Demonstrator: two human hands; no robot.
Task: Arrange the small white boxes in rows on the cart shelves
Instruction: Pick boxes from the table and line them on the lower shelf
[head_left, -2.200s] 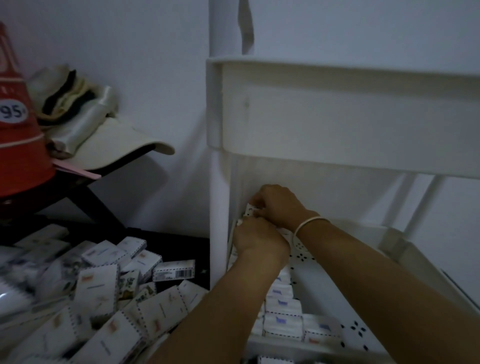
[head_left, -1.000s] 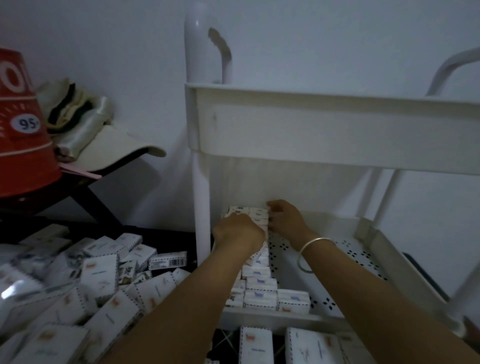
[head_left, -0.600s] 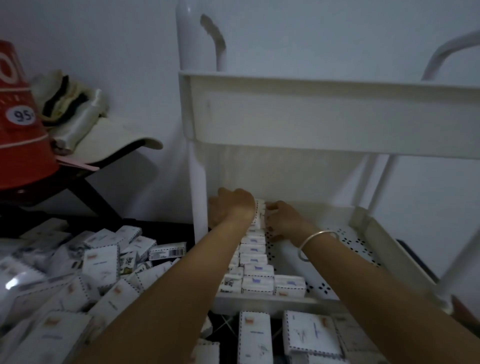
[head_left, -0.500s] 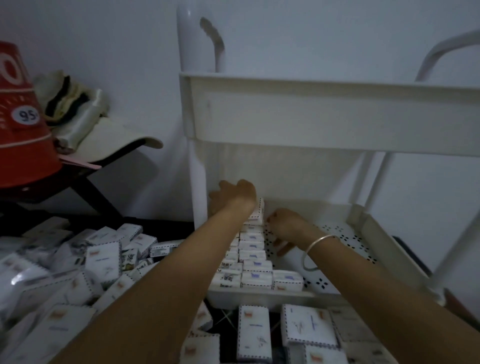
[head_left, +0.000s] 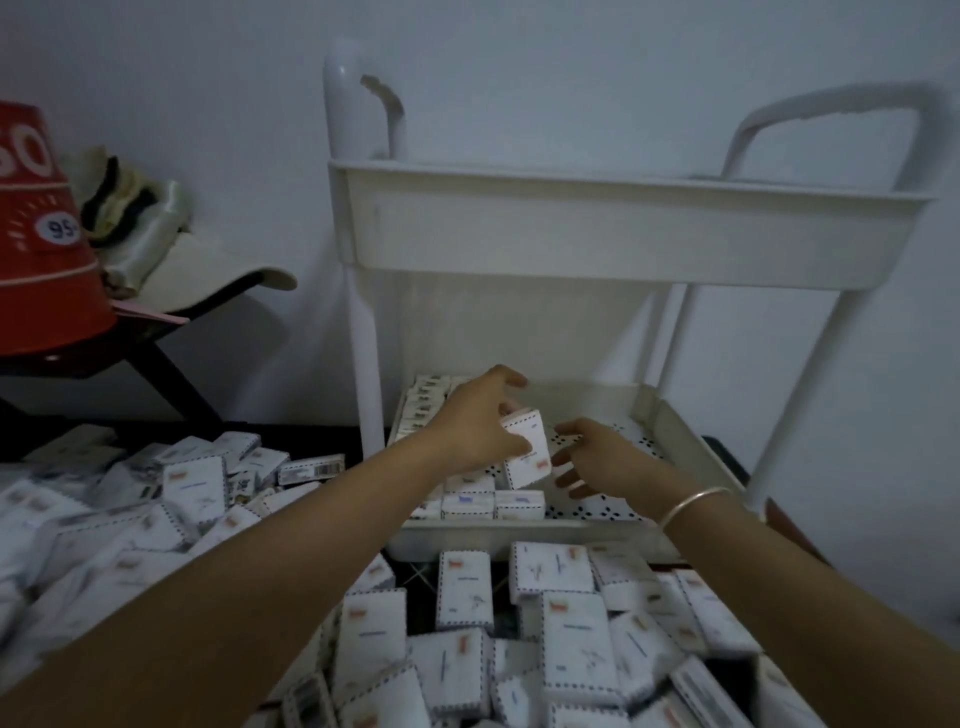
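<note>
– Comparing with the view half a second ago: what has changed at the cart (head_left: 597, 234)?

– The left hand (head_left: 475, 428) has come away from the back of the middle shelf (head_left: 524, 535), where it was pressing on the filed boxes (head_left: 423, 410). It now holds one small white box (head_left: 529, 452) clear above the shelf floor, tilted on end. Whether this is a single box or a thin stack cannot be told.

– State of the fingers?

– Left: fingers (head_left: 511, 378) and thumb clamped on the box, across its left edge. Right hand (head_left: 597, 460): fingers (head_left: 566, 428) spread apart, holding nothing, just beside the box's right face and not plainly touching it.

– Location of the remaining stock?

– Filed boxes stand in a line along the left wall of the shelf, with a short run across its front edge. The right part of the perforated floor is bare. Loose boxes (head_left: 550, 613) lie heaped below and in front of the cart.

– Meaning for the task?

– Judgement: squaring of the left-hand line appears finished, and the next box is in hand for a second line beside it. The right hand is placed to receive or steady it. Most of the stock is not yet shelved.
</note>
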